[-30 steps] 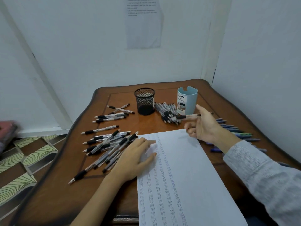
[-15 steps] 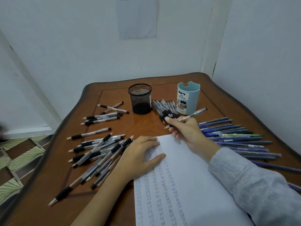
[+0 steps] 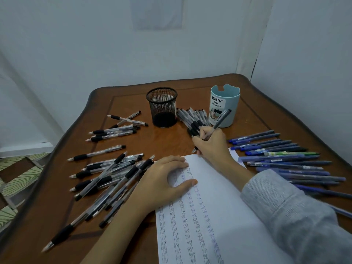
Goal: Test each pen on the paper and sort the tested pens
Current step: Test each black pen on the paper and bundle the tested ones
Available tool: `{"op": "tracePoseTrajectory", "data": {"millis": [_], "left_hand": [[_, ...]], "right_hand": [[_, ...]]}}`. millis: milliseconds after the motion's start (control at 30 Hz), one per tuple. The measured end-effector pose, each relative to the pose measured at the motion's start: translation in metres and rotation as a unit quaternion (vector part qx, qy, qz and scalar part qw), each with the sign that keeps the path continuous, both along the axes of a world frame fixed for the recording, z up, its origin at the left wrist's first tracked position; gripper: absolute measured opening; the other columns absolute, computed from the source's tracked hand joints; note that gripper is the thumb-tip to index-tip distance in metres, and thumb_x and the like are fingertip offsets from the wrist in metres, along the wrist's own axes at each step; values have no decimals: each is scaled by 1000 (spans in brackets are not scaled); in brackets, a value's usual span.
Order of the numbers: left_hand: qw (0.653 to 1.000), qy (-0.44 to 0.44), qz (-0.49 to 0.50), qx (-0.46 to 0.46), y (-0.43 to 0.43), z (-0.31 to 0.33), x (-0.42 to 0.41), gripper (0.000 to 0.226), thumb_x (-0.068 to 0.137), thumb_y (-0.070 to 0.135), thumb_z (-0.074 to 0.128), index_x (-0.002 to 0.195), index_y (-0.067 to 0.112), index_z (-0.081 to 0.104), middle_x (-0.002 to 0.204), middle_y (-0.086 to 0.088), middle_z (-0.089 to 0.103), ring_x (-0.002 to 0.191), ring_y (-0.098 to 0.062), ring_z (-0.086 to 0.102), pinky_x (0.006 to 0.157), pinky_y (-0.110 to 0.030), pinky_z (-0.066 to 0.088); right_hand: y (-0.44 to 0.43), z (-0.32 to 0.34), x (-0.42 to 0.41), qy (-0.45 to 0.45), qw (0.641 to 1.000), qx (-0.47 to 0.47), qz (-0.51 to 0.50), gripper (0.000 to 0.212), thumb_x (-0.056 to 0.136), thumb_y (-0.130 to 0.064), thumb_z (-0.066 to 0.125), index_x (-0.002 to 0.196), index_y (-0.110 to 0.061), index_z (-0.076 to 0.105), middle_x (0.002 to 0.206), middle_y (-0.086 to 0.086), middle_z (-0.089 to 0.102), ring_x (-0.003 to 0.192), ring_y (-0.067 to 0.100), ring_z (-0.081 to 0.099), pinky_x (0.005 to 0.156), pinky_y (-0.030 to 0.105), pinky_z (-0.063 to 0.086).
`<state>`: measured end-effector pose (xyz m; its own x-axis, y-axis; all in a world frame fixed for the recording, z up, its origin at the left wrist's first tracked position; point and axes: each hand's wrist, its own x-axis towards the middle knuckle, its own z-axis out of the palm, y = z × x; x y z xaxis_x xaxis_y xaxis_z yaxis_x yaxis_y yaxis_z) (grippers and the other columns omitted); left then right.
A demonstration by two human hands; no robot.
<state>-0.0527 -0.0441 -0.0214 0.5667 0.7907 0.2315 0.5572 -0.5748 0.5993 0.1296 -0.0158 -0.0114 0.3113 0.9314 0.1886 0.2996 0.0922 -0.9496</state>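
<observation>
A white paper (image 3: 219, 197) covered with columns of the written word "test" lies at the front of the wooden table (image 3: 133, 100). My left hand (image 3: 162, 180) presses flat on its upper left part, fingers spread. My right hand (image 3: 211, 143) grips a black-grip pen (image 3: 221, 119) in a writing hold, tip down at the paper's top edge. Several black-grip pens (image 3: 106, 176) lie scattered to the left. Another bunch of black pens (image 3: 192, 119) sits between the two cups. Several blue pens (image 3: 282, 159) lie in a row on the right.
A black mesh cup (image 3: 162, 105) and a light blue desk organizer cup (image 3: 224, 105) stand at the back of the table. White walls close in behind and on the right. Patterned floor tiles (image 3: 17, 168) show at the left, beyond the table edge.
My right hand has come down and toward me, turning the pen from a loose sideways hold into a writing grip at the paper's top edge. The left hand stays on the paper.
</observation>
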Motion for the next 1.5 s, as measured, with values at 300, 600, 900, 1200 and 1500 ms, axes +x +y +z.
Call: {"op": "tracePoseTrajectory", "data": {"millis": [300, 600, 900, 1200, 1500], "left_hand": [[1000, 23, 4, -15, 1, 1, -1, 70, 71, 73, 53, 123, 28, 63, 132, 22, 52, 123, 8, 42, 105, -30, 41], [1000, 25, 5, -7, 1, -1, -1, 70, 72, 75, 51, 122, 27, 64, 132, 20, 53, 125, 6, 43, 105, -32, 42], [1000, 27, 6, -12, 2, -1, -1, 70, 72, 75, 51, 122, 28, 64, 133, 20, 52, 125, 7, 42, 105, -31, 41], [999, 32, 4, -9, 1, 0, -1, 72, 72, 75, 49, 124, 26, 63, 133, 18, 53, 126, 6, 41, 106, -31, 40], [999, 35, 1, -9, 1, 1, 0, 72, 73, 75, 48, 125, 26, 62, 134, 18, 52, 127, 6, 40, 107, -31, 40]], "right_hand": [[2, -6, -1, -11, 999, 28, 38, 39, 80, 9, 58, 55, -11, 38, 43, -9, 42, 42, 17, 54, 41, 19, 42], [3, -5, -3, -3, 999, 26, 45, 40, 80, 9, 58, 53, -13, 37, 46, 1, 41, 41, 17, 53, 40, 19, 39], [3, -4, -2, 7, 998, 31, 49, 42, 78, 13, 56, 52, -13, 36, 43, -9, 38, 38, 13, 48, 39, 20, 39], [2, -4, -2, 9, 998, 38, 50, 43, 77, 15, 54, 51, -13, 34, 48, -3, 37, 38, 14, 47, 38, 18, 36], [1, -4, -1, 15, 998, 43, 46, 42, 79, 15, 54, 53, -11, 34, 49, 0, 38, 39, 16, 49, 37, 17, 36]]}}
